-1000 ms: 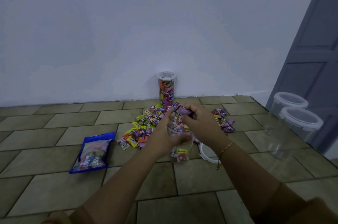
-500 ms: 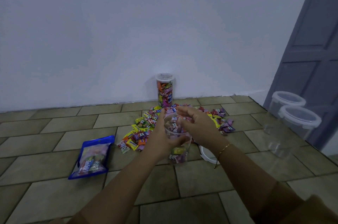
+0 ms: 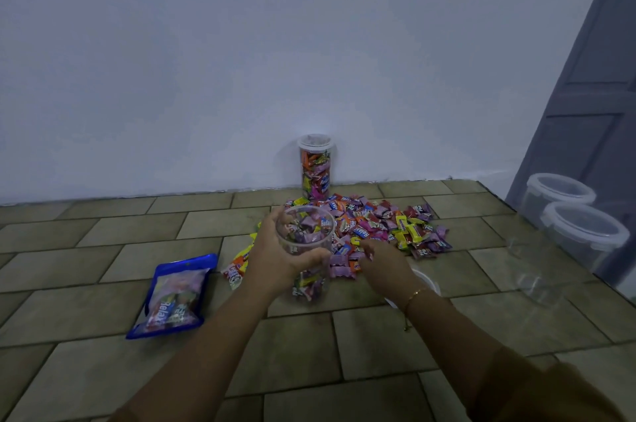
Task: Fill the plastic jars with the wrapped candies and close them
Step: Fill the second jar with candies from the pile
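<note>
- The left hand (image 3: 275, 258) has its grip wrapped around an open clear plastic jar (image 3: 306, 249), thumb across the near wall and fingers round the far side; the jar stands upright on the tiled floor (image 3: 378, 346), lidless and partly filled with wrapped candies.
- The right hand (image 3: 382, 261) rests low at the near edge of the loose candy pile (image 3: 371, 228), fingers curled down among the wrappers; whether its grip has closed on a piece I cannot tell.
- The pile spreads from behind the held jar out to the right, its far edge reaching near the base of the wall (image 3: 241, 60).
- A filled, lidded jar (image 3: 315, 168) stands upright against the wall, just beyond the pile.
- A white lid (image 3: 428, 282) lies flat on the floor under the right wrist, mostly hidden by it.
- A blue candy bag (image 3: 175, 296) lies flat to the left, well apart from the left forearm, with bare tiles between them.
- Two empty clear jars with white lids (image 3: 581, 228) stand at the right edge, beside a grey door (image 3: 599, 111); another clear lidless jar (image 3: 530, 266) stands just in front of them.
- The near floor between and in front of both forearms is open tile.
</note>
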Demonstrator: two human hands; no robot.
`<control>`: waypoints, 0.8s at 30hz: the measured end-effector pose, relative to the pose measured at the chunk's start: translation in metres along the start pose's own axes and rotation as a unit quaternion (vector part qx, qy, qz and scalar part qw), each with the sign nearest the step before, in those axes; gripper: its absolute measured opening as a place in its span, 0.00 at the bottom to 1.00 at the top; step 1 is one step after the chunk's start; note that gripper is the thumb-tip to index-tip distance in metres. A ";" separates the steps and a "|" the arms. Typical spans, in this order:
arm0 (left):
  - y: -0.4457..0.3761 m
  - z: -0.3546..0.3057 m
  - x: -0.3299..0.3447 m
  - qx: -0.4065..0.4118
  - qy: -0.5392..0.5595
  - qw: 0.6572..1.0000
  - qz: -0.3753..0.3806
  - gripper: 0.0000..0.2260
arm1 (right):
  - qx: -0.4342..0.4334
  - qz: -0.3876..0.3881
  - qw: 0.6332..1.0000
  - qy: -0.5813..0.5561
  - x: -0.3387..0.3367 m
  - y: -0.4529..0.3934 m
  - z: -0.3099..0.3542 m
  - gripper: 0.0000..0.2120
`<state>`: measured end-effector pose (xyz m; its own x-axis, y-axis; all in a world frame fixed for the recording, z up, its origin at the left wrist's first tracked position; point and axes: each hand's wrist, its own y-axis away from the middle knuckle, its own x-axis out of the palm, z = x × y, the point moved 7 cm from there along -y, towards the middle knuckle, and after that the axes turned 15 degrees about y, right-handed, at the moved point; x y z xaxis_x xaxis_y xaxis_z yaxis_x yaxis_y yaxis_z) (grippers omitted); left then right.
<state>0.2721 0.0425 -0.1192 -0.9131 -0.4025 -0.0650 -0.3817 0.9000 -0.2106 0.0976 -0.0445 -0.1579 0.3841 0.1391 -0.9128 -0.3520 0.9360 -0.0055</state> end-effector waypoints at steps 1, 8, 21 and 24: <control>-0.001 0.001 0.000 0.003 0.002 1.000 -0.003 0.52 | -0.009 0.012 0.999 0.032 0.006 -0.004 0.000 0.21; -0.007 0.015 0.002 -0.006 0.038 0.999 0.002 0.52 | -0.111 0.093 0.948 0.285 0.035 -0.021 0.011 0.32; -0.010 0.024 0.003 -0.007 0.075 0.997 0.000 0.50 | -0.168 0.049 0.916 0.362 0.043 -0.029 0.021 0.17; -0.008 0.026 0.005 -0.002 0.078 0.997 0.007 0.55 | -0.167 0.045 0.938 0.300 0.041 -0.030 0.011 0.16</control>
<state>0.2739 0.0292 -0.1429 -0.9294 -0.3590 0.0852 -0.3690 0.9059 -0.2076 0.1336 -0.0636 -0.1909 -0.1732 -0.0881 -0.9809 -0.6459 0.7620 0.0456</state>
